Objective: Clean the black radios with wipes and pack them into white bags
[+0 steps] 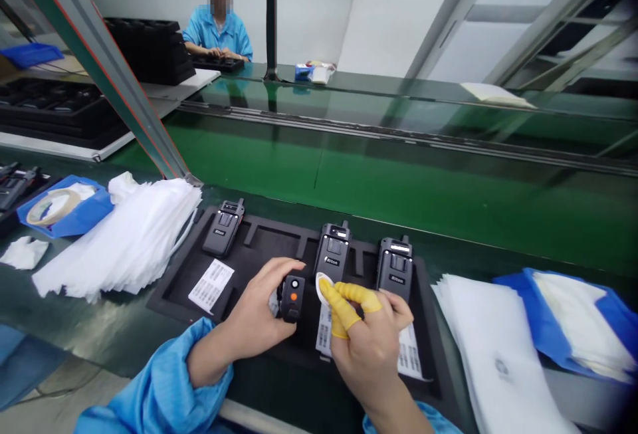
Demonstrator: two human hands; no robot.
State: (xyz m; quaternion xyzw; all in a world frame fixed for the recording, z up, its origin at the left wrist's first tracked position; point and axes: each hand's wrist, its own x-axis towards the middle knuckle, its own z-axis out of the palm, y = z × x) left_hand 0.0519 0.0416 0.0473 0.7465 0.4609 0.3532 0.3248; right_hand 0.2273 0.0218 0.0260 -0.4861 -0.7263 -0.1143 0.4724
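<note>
My left hand (pixel 252 311) is wrapped round a black handheld radio (pixel 292 299), whose end with a white and an orange button faces me. Yellow finger covers are on my right hand (pixel 361 327), which pinches a small white oval pad (pixel 323 288) just right of that radio. Below both hands is a black foam tray (pixel 279 241). Three more radios lie in it: one at the left (pixel 223 228), one in the middle (pixel 332 251) and one at the right (pixel 395 264). A barcode label sheet (pixel 211 286) lies on the tray's left part, with others partly hidden by my right hand.
White bags (pixel 134 241) are stacked left of the tray, more bags (pixel 498 347) right. Blue bins stand at the left (pixel 94 215) and right (pixel 533 314). A metal post (pixel 114 75) slants down at the left. Across the green belt (pixel 399 188) sits a person in blue (pixel 219 38).
</note>
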